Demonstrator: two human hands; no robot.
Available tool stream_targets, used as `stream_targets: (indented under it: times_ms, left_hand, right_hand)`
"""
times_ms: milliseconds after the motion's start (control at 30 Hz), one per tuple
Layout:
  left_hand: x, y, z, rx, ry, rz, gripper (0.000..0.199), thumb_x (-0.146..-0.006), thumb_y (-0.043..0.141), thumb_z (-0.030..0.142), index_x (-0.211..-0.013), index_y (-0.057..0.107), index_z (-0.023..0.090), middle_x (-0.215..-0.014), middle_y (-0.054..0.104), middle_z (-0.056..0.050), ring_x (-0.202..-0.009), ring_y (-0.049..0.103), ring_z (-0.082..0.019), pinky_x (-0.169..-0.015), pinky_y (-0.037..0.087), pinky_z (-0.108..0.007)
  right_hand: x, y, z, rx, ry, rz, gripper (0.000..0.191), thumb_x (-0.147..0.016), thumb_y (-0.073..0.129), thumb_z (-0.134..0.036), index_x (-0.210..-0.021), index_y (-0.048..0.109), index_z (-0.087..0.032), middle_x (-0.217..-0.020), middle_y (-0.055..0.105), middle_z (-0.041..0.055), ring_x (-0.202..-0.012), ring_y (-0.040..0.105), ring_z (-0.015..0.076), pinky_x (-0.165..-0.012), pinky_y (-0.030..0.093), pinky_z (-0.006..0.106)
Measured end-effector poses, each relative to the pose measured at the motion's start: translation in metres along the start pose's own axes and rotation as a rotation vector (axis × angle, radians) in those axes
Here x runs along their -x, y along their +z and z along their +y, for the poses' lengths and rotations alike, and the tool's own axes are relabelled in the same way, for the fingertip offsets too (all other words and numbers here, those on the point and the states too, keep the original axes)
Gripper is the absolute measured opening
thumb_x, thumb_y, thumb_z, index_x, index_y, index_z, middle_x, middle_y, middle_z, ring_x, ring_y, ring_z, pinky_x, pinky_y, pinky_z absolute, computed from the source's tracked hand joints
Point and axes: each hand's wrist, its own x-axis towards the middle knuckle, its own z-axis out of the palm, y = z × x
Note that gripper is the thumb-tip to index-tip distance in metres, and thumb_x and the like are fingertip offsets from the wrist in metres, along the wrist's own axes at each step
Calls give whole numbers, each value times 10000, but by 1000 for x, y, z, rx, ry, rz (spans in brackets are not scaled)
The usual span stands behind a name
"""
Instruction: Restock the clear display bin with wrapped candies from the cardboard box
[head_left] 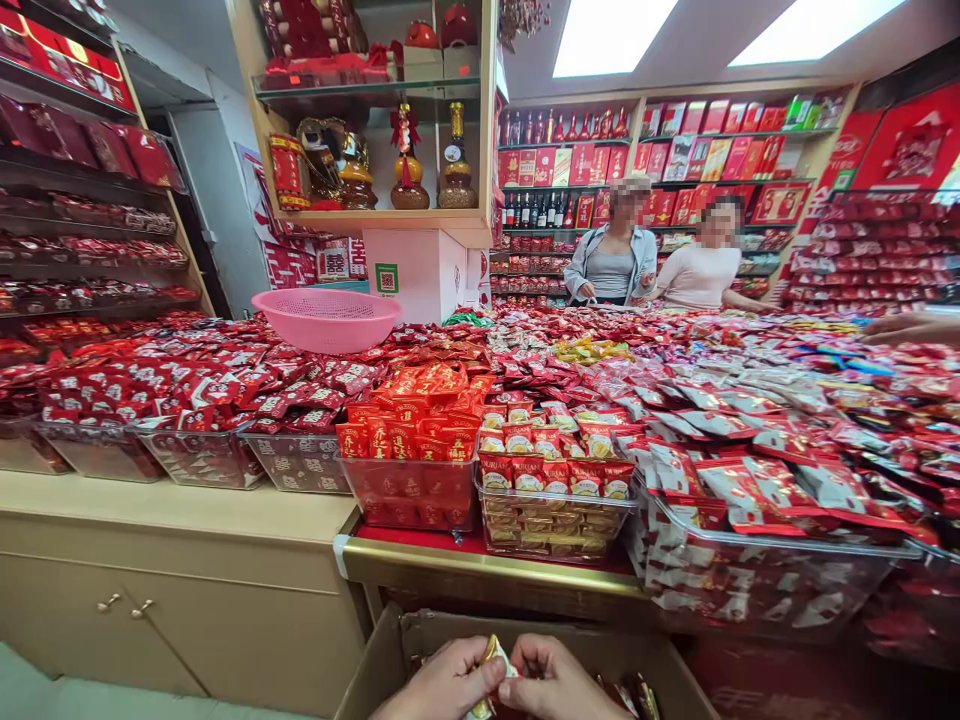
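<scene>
Currently, the L hand point(454, 680) is nearly closed, thumb & fingers pinching a small gold-and-white packet point(492, 652); the R hand point(559, 680) is curled in close beside it, fingertips pressed on the packet's right side. Packet pos.: btwn both hands, over the open cardboard box point(600, 640), in front of the table point(510, 570). Box contents: some wrapped items point(637, 695), mostly hidden by hands & wrists. N.B. hold is fingertip only, so a slack pinch on slick wrap could drop the packet into the box, prob. hard to pick out again. Pulling the hands apart w/ both tips on the wrap may tear it; whether it's sealed can't be told. Raising the hands w/o clearance could knock knuckles on the table edge, or catch the durian tub point(555, 525) near that edge; its packets point(555, 475) stand above the rim & could spill if jolted. Same risk at the R-side tub point(780, 585): overfilled, w/ packs overhanging its front. Pink basket point(326, 320) rests on loose packs; a shifting pile might tip it.
</scene>
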Motion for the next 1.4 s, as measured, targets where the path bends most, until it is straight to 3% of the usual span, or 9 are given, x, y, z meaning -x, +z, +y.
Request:
stream_targets:
  times_ms: [200,400,567,933,1233,1400]
  left_hand:
    - [0,-2,2,-55,25,52,401,-776,337,491,-711,541,152,-635,441,32,-614,387,-102,-549,295,-169]
    - [2,2,-1,-86,61,0,415,-799,289,475,-730,557,167,-648,474,26,-599,399,-105,-558,306,-174]
    - [0,2,-5,-118,41,2,432,-797,276,488,-731,562,171,-641,473,25,-587,380,-105,-542,301,-177]
    - [2,3,-7,-214,-47,-35,530,-794,203,524,-715,592,173,-619,518,8,-559,399,-118,-515,295,-199]
    - [-2,3,-3,-160,-25,7,512,-796,206,525,-708,554,161,-642,513,11,-583,396,-113,-546,312,-190]
    - [-1,2,8,12,31,72,495,-797,227,517,-726,558,155,-682,521,7,-636,427,-122,-597,325,-191]
  right_hand:
    - [-1,4,-4,69,-37,100,152,-570,560,-263,-579,451,-158,-527,388,-57,-520,320,72,-498,266,190]
    - [0,2,-4,-33,-24,41,142,-535,575,-205,-562,443,-161,-496,391,-69,-498,327,66,-481,261,181]
    - [-1,3,3,106,-22,81,120,-566,551,-225,-593,454,-159,-544,409,-55,-538,346,78,-510,282,188]
    - [-1,2,15,277,14,26,138,-575,553,-265,-642,502,-156,-611,426,-37,-603,374,99,-548,287,200]
    - [0,1,5,0,44,-7,217,-559,591,-286,-607,419,-163,-545,407,-55,-524,335,75,-486,254,191]
    - [0,1,-5,27,-33,102,250,-588,589,-358,-619,443,-158,-552,419,-52,-530,347,79,-497,270,192]
